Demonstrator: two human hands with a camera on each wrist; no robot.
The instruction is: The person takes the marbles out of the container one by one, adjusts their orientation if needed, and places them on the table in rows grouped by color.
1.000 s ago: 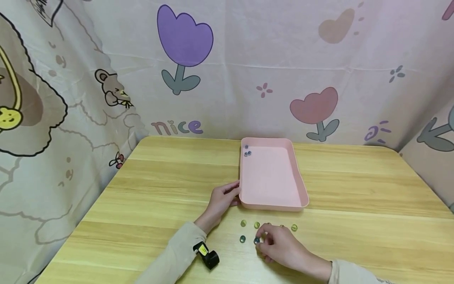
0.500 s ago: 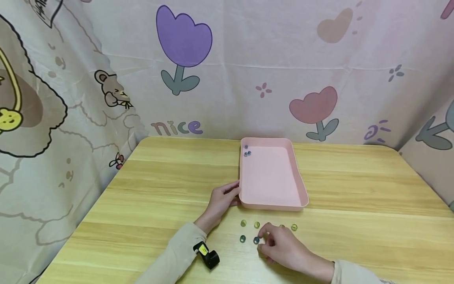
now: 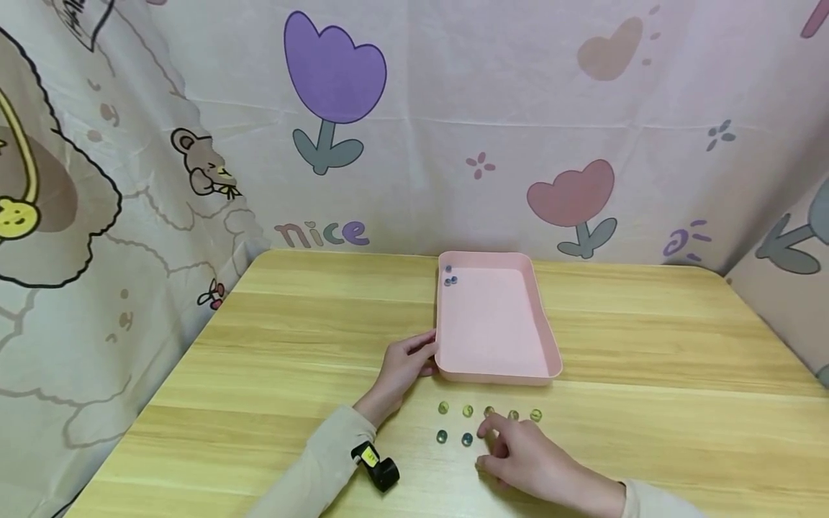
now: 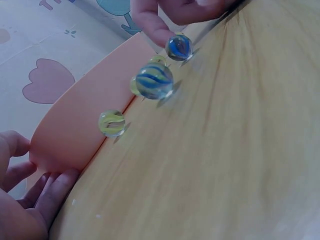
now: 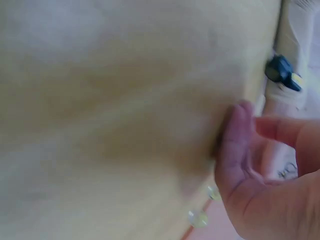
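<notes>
My left hand [image 3: 403,367] rests its fingertips against the outer left wall of a pink tray [image 3: 499,377], by the near corner. In the left wrist view, its fingers [image 4: 59,192] lie low against that wall. My right hand [image 3: 527,457] is just right of a blue-swirled glass marble [image 3: 467,439], thumb and forefinger spread with nothing between them. Left of that marble sits a second blue-swirled marble [image 3: 442,437]. A row of several yellow-swirled marbles [image 3: 468,411] lies between them and the tray; the right hand partly overlaps it. Three bluish marbles [image 3: 448,281] sit in the tray's far left corner.
The wooden table [image 3: 311,324] reaches back to a patterned cloth [image 3: 427,86], and the tray's far end stands close to it. A black wrist camera [image 3: 382,471] is strapped to the left sleeve.
My right hand has released the blue-swirled marble, leaving it beside the other in the near row, and drawn back to the right with its fingers parting. The left hand stays at the tray.
</notes>
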